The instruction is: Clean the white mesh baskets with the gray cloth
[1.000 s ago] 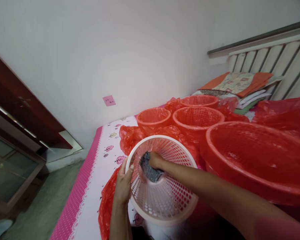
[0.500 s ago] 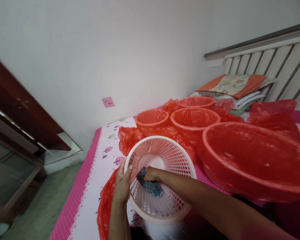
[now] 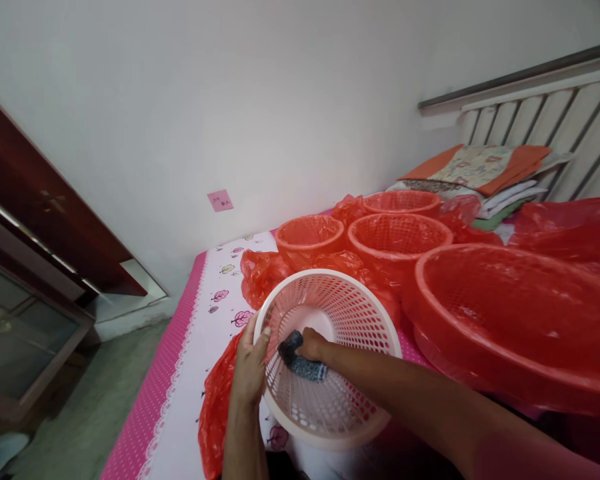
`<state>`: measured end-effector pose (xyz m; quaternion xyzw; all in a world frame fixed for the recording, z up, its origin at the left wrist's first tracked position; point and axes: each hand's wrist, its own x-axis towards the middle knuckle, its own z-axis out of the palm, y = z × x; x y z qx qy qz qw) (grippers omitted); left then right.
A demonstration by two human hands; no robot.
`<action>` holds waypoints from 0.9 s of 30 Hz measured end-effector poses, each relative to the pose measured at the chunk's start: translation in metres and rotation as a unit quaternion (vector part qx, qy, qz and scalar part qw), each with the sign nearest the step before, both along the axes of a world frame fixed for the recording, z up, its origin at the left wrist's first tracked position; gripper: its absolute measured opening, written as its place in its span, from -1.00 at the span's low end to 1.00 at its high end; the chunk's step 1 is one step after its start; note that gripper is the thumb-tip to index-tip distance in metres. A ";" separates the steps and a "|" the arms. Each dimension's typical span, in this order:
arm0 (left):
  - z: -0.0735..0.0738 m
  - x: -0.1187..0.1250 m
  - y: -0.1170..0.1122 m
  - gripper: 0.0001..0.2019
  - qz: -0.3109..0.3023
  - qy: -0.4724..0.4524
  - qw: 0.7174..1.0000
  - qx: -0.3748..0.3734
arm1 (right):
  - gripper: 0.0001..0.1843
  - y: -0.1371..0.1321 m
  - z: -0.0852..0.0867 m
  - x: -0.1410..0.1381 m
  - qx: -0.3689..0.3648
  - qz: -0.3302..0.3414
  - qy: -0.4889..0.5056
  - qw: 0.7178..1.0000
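A white plastic basket (image 3: 365, 320) with holes in its walls is tilted so that its inside faces me. My left hand (image 3: 251, 363) grips its rim on the left side, thumb on the inner wall and fingers behind. Inside the basket, my right hand (image 3: 311, 345) is closed on a dark grey-blue cloth (image 3: 307, 368), which lies against the inner wall. The fingertips of the right hand are partly hidden. Under and beside my left arm lies a crumpled red plastic bag (image 3: 214, 410).
Several baskets wrapped in red plastic stand to the right and behind, among them a large one (image 3: 510, 313) and a smaller one (image 3: 400, 233). They rest on a bed with a patterned sheet (image 3: 180, 400). Folded bedding (image 3: 480, 170) lies near a radiator (image 3: 545, 113).
My right hand has shifted the cloth slightly up inside the basket. The view has turned a little left, and my left hand stays on the rim.
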<state>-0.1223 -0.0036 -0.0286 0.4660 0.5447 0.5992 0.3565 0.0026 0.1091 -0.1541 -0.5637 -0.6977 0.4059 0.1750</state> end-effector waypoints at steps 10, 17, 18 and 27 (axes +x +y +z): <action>-0.002 0.000 0.000 -0.34 0.001 -0.010 1.000 0.000 | -0.15 0.009 0.025 -0.007 0.098 0.136 -0.094 0.981; -0.001 0.002 -0.001 -0.44 -0.014 -0.025 0.999 0.020 | -0.46 0.005 0.040 0.001 0.111 0.083 -0.134 0.981; 0.000 0.002 -0.001 -0.43 -0.014 -0.027 0.999 0.020 | -0.52 0.002 0.041 0.002 0.108 0.089 -0.132 0.981; 0.006 0.005 -0.002 -0.40 -0.004 -0.021 1.000 0.012 | -0.09 0.016 0.030 -0.001 0.065 0.092 -0.059 0.992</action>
